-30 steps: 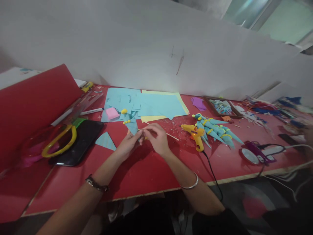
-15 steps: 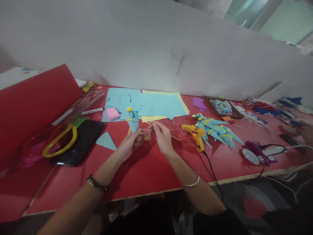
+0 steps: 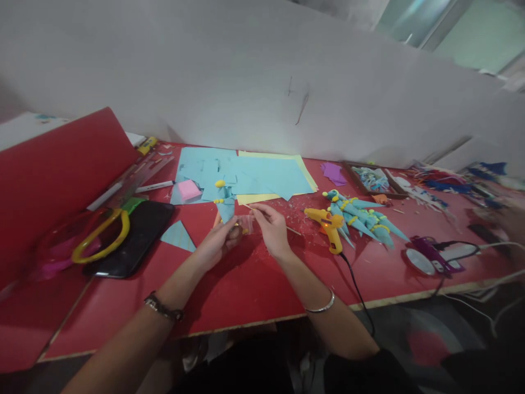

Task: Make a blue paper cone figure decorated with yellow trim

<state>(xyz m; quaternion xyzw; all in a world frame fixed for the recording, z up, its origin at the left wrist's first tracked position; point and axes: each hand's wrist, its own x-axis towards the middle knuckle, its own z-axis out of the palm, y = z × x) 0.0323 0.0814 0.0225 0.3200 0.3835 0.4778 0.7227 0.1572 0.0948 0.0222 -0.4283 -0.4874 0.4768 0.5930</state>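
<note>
My left hand (image 3: 219, 241) is closed around the lower end of a light-blue paper cone (image 3: 225, 209) with yellow beads or pom-poms on its upper part. A small clear plastic bag (image 3: 247, 223) with something yellow inside hangs between my two hands. Pinched in my right hand (image 3: 271, 230) is a thin wooden stick (image 3: 249, 207), its tip pointing left toward the cone. A yellow glue gun (image 3: 328, 225) with a lit orange light lies to the right of my right hand. Beyond it rests a pile of similar blue cones (image 3: 356, 216).
Blue paper sheets (image 3: 270, 174) lie at the back by the wall. A pink pad (image 3: 189, 190), a cut blue paper piece (image 3: 179, 236), a black phone (image 3: 135, 241) and yellow-handled scissors (image 3: 102, 241) are at left. A tray (image 3: 400, 191) and a purple device (image 3: 445, 260) stand right.
The paper cone in my left hand has shifted very slightly to the right. My right hand stays almost in the same place with the stick.
</note>
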